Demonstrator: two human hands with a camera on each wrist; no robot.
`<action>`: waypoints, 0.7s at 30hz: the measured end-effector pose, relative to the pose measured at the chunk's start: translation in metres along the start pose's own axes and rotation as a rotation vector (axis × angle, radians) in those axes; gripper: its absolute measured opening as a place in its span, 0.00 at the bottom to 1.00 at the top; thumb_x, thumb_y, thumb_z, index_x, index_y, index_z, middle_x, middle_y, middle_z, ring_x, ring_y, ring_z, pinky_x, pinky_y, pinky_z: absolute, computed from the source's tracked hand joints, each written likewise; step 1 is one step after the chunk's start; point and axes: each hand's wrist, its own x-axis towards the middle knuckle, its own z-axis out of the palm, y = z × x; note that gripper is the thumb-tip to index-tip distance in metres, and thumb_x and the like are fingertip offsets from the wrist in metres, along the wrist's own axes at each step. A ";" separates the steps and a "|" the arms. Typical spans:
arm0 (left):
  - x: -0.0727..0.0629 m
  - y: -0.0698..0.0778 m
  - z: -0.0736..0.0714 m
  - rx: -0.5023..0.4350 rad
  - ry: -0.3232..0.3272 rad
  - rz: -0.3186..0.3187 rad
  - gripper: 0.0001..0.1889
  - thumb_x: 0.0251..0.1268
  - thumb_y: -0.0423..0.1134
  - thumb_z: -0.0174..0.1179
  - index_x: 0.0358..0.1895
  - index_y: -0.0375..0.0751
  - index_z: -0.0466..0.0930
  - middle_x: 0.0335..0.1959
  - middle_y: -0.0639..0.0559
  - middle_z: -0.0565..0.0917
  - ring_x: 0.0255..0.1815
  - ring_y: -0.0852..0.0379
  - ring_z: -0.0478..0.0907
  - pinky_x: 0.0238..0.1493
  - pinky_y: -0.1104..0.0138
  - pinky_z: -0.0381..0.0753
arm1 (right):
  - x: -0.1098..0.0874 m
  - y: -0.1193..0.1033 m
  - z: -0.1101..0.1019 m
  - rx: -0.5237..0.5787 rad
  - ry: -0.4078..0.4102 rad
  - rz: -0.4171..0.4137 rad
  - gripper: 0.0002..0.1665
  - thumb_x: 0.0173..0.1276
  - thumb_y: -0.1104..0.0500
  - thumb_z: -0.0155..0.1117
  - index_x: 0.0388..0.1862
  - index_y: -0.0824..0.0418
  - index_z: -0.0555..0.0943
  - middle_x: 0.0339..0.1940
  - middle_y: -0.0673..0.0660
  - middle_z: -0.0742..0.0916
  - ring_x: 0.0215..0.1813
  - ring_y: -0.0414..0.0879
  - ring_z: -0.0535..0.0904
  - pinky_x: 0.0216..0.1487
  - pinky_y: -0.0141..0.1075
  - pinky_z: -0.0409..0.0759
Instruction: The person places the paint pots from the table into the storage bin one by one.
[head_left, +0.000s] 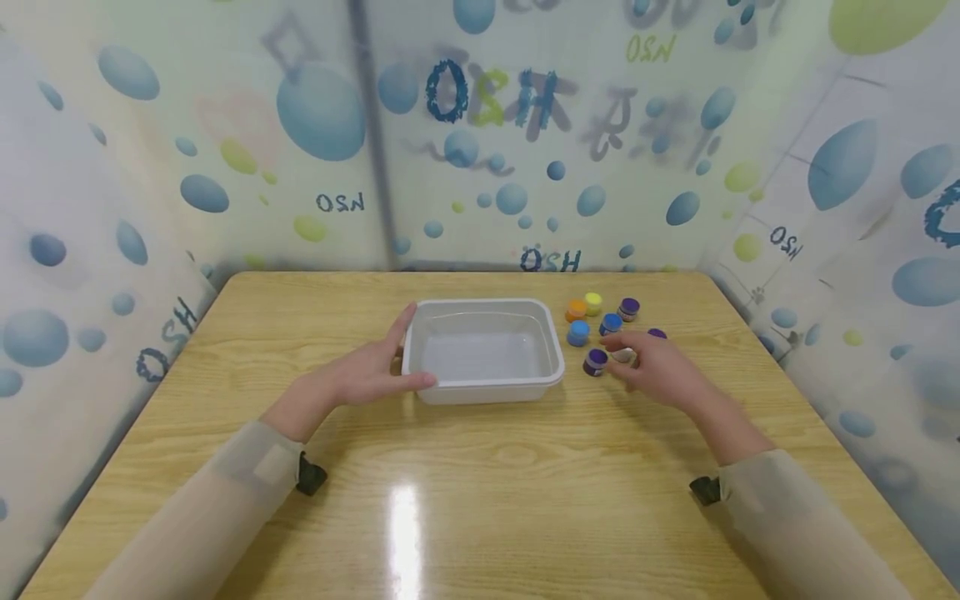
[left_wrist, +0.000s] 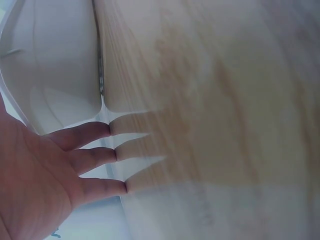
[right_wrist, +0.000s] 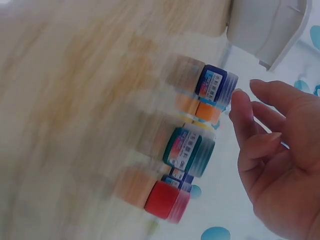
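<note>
The left hand spans the left end of a white plastic basin, thumb along its front rim. In the left wrist view, three straight fingers reach down beside the basin wall to the tabletop. The right hand hovers among small paint jars at the basin's right, holding nothing. Its thumb and fingertips are right by a dark blue jar. In the right wrist view, the fingers are bent and apart near that jar's clear lid; a green jar and a red jar stand nearby.
Behind the right hand stand an orange jar, a yellow jar, a light blue jar, a blue jar and a purple jar. The shiny wooden table meets a patterned curtain at its back.
</note>
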 end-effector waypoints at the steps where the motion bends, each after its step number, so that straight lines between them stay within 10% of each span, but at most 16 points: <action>1: 0.000 -0.001 0.000 -0.001 0.000 0.000 0.68 0.72 0.72 0.65 0.91 0.51 0.19 0.79 0.28 0.74 0.79 0.35 0.77 0.79 0.40 0.74 | 0.002 -0.001 0.001 0.008 -0.011 0.004 0.30 0.84 0.55 0.66 0.79 0.64 0.77 0.72 0.69 0.85 0.33 0.44 0.88 0.41 0.39 0.89; 21: -0.001 0.000 0.001 0.026 0.010 -0.004 0.68 0.72 0.73 0.65 0.91 0.52 0.20 0.76 0.28 0.78 0.77 0.37 0.79 0.77 0.40 0.76 | 0.014 -0.006 0.011 0.043 -0.049 0.022 0.27 0.79 0.61 0.70 0.72 0.69 0.79 0.67 0.73 0.86 0.41 0.45 0.91 0.43 0.40 0.93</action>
